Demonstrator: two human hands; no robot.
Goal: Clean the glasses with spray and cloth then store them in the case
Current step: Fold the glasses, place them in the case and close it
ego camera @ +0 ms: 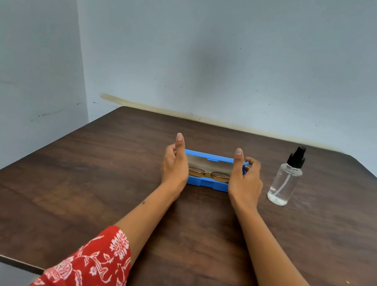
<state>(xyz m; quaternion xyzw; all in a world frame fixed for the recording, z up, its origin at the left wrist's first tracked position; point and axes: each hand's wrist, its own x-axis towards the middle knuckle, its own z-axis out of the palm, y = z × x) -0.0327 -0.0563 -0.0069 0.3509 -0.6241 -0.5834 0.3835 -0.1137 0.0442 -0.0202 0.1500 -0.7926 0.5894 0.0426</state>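
Observation:
A blue glasses case (205,183) lies open in the middle of the dark wooden table (75,186). Gold-rimmed glasses (209,174) lie folded inside it, in front of the raised lid (207,156). My left hand (175,164) is at the case's left end with the thumb up and the fingers hidden behind the lid. My right hand (246,177) is at the right end, its fingers curled round the lid's right edge. A clear spray bottle (285,181) with a black pump stands upright to the right of the case. No cloth shows apart from a greyish lining inside the lid.
The table's far edge meets a pale blue-grey wall (221,61). Another wall (21,65) closes in the left side. The table's near edge (1,258) runs along the bottom left. Red patterned sleeves (91,269) cover my upper forearms.

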